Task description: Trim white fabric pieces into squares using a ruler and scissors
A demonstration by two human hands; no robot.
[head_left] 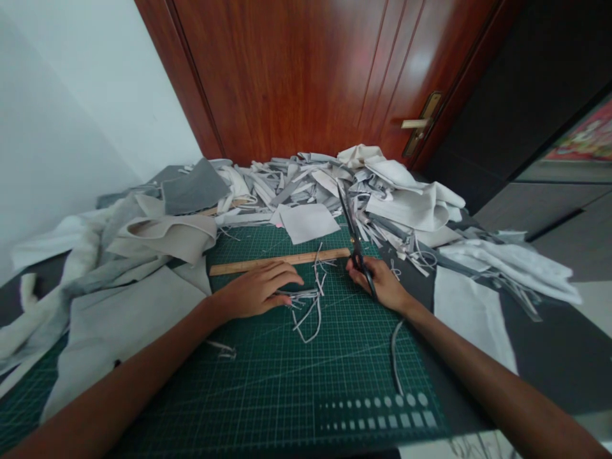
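Note:
My right hand (pixel 380 280) is closed around the handles of black scissors (pixel 350 224), whose blades point away toward the fabric heap. Lying low over the green cutting mat (pixel 268 389), my left hand (pixel 261 290) has its fingers stretched out and the thumb apart. Thin pale fabric strips (pixel 306 335) lie tangled beside its fingertips, some running into the gap by the thumb; I cannot tell whether it touches them. A wooden ruler (pixel 287 260) crosses the mat just beyond my left hand. Farther back rests a pale fabric piece (pixel 310 223).
Grey and white scraps (pixel 291 175) are heaped along the back, before a wooden door (pixel 287 76). Larger fabric pieces (pixel 129 306) cover the left side. White cloth (pixel 471 312) lies at the right, and a grey strip (pixel 394 357) curves near the mat's right edge.

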